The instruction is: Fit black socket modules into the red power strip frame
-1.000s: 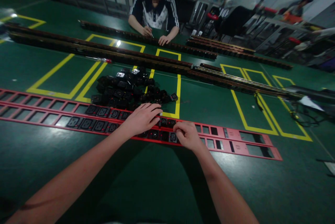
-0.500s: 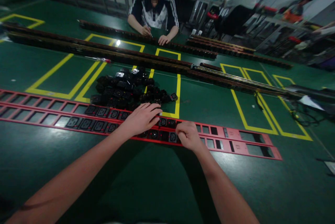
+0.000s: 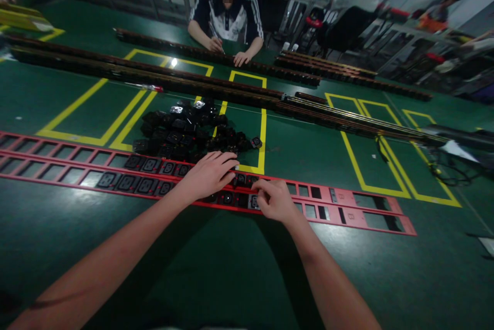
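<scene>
Two long red slotted strips (image 3: 349,216) lie side by side across the green table, with black power sockets (image 3: 145,186) set in many of their slots. My left hand (image 3: 208,175) lies over both strips, fingers stretched out, covering some of the sockets. My right hand (image 3: 275,200) is closed, fingers curled in and thumb against them, over the strips beside a socket (image 3: 242,179) in the far one. Whatever its fingers may hold is hidden. Just beyond my left hand is a heap of loose black sockets (image 3: 185,124).
Long dark rails (image 3: 193,80) run across the table behind the heap. Yellow tape outlines (image 3: 353,162) mark the tabletop. Opposite, a co-worker (image 3: 227,16) holds a thin tool over another rail. At right are a cable (image 3: 451,173) and a yellow piece (image 3: 23,18) is far left.
My right hand has shifted slightly left along the strips, its fingers still curled. My left hand has stayed in place. At far left, another person's hand and a yellow piece have come into view.
</scene>
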Tool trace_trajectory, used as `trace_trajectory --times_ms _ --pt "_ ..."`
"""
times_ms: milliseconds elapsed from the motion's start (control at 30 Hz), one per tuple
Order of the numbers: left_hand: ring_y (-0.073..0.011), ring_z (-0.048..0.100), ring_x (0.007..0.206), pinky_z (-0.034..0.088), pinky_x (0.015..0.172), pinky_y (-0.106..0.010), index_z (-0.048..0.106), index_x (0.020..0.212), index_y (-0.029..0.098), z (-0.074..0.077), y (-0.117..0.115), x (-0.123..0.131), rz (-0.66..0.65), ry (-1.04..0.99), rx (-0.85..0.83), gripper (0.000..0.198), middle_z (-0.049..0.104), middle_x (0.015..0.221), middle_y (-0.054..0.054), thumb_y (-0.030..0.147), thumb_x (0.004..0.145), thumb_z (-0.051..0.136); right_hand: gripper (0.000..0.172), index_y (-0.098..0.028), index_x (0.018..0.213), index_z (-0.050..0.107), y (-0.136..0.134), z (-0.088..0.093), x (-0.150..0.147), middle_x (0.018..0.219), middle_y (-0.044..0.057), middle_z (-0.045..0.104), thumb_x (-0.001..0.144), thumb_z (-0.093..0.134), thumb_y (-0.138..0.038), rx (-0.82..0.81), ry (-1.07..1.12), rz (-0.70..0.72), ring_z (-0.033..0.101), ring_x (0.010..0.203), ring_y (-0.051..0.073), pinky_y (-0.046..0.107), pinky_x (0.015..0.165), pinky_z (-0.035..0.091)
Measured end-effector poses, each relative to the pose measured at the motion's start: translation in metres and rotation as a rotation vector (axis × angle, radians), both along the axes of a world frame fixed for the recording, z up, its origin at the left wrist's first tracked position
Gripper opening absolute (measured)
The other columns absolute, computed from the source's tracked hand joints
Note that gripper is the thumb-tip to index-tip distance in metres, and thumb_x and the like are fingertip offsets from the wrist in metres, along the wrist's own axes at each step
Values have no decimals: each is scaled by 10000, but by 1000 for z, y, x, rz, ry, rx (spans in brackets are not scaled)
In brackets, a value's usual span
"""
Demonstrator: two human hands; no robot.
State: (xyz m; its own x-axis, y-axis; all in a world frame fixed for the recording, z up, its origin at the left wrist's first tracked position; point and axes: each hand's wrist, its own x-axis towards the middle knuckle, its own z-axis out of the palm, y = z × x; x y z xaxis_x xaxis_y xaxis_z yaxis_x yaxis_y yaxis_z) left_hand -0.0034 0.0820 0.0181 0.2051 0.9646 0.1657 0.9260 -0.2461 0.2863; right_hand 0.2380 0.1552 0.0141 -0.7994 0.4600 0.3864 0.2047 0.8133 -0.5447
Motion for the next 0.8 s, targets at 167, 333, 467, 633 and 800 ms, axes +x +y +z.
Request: trace_trajectory --times_ms 167,333,467,633,800 --pt "-256 558 1278 389 1172 -488 589 1328 203 -1 0 -1 0 -3 3 369 556 1454 -70 359 1040 418 206 -184 776 639 1 -3 2 566 -24 568 727 453 -111 -7 16 -25 462 460 101 231 527 342" --pt "-259 558 1284 392 1169 -494 594 1331 203 -2 1 -1 -2 -7 0 375 555 1459 -74 360 1037 423 191 -188 739 627 1 -3 2 579 -8 586 724 447 -124 -12 4 -12 478 476 110 238 538 348" --pt "-261 570 1269 404 1158 -499 610 1323 206 -1 0 0 1 -17 9 373 572 1442 -79 354 1031 431 157 -184 756 628 0 -2 1 581 -13 580 767 475 -149 -8 -23 -5 482 485 109 239 540 334" --pt "-259 567 1275 400 1161 -497 603 1332 209 -1 0 -1 -1 -14 5 379 568 1446 -80 354 1036 416 224 -175 838 647 0 -1 1 569 -29 564 723 464 -119 12 -25 -26 455 465 103 235 531 323" --pt "-254 561 1279 390 1171 -490 596 1332 200 -1 0 -1 -2 2 4 382 562 1452 -79 358 1043 404 241 -182 836 638 2 -4 3 529 -40 515 704 448 -114 -6 -8 -23 430 449 109 235 525 329"
